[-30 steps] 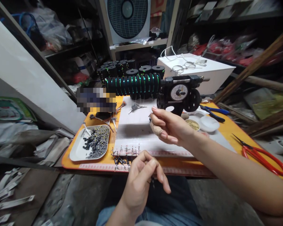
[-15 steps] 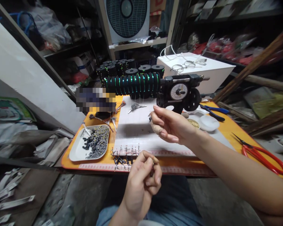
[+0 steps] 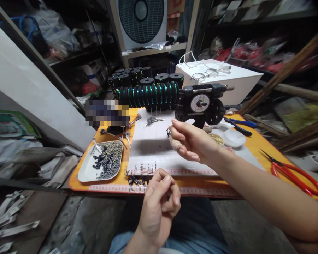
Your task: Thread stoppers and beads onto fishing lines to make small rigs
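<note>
My left hand (image 3: 159, 204) is low in front of the table's near edge, its thumb pressed against curled fingers; whatever they pinch is hidden. Above and to the right, my right hand (image 3: 190, 143) hovers over the white board with bent fingers, and one finger has a beige wrap around it. Anything in its grip is too small to make out. Tiny dark pieces (image 3: 168, 132) show just beside its fingertips. Near my left hand, a row of small black parts with thin stems (image 3: 137, 179) lies along the board's front edge.
A white tray (image 3: 82, 173) of small grey and black pieces stands left. Behind the board (image 3: 145, 151) is a geared device (image 3: 201, 102) beside a ribbed black roll with green lines (image 3: 148, 95). Red-handled pliers (image 3: 296, 176) and blue-handled pliers (image 3: 241, 127) lie right.
Both hands keep nearly the same pose and place. The whole view has shifted very slightly; nothing is visibly picked up or let go.
</note>
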Motion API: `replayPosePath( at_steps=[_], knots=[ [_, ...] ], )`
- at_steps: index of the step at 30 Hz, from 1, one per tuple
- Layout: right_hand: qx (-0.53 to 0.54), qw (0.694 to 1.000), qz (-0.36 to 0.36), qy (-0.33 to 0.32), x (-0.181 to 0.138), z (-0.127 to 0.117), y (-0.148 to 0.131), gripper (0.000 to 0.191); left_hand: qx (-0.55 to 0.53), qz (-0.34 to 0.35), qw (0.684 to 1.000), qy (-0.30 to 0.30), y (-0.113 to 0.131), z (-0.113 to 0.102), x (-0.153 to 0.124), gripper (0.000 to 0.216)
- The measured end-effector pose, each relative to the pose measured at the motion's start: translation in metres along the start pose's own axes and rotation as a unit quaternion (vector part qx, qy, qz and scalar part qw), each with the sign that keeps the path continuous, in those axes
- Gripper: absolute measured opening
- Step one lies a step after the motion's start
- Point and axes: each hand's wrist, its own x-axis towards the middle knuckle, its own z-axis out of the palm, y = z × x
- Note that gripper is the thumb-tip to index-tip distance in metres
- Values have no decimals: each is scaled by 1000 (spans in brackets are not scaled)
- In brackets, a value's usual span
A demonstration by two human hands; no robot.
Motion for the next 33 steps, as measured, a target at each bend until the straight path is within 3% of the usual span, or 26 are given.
replayPosePath(
  at_steps=[3, 5, 9, 11, 14, 18, 21, 24, 27, 30, 33],
  knots=[
    [-48, 999, -19, 10, -5, 0, -1, 44, 23, 25, 999, 10, -4, -1, 1, 21],
    [-150, 984, -69, 68, -13, 2, -3, 34, 45, 48, 998, 21, -6, -3, 2, 18],
    [-423, 861, -175, 221, -25, 8, -4, 39, 126, 97, 986, 39, -8, -13, -1, 20],
    [-451, 848, -168, 223, -22, 9, -5, 45, 177, 120, 976, 51, -9, -17, -6, 29],
    [-428, 872, -137, 195, -8, 7, -7, 44, 230, 164, 956, 77, -14, -21, -15, 39],
    [-380, 903, -110, 171, 2, 3, -12, 20, 345, 255, 896, 114, -16, -24, -22, 42],
    [-338, 921, -105, 159, -6, 7, -17, 29, 428, 303, 846, 92, -9, -23, -18, 39],
    [-279, 949, -92, 116, -22, 15, -23, 35, 454, 331, 825, 64, 2, -12, -3, 40],
    [-182, 980, -65, 46, -34, 21, -29, 33, 446, 311, 838, 35, 13, 8, 15, 41],
    [-107, 994, -32, -1, -36, 22, -30, 32, 395, 241, 886, -13, 19, 27, 23, 23],
    [-67, 997, 6, -28, -28, 14, -25, 35, 323, 182, 928, -36, 21, 33, 22, 27]
  ],
)
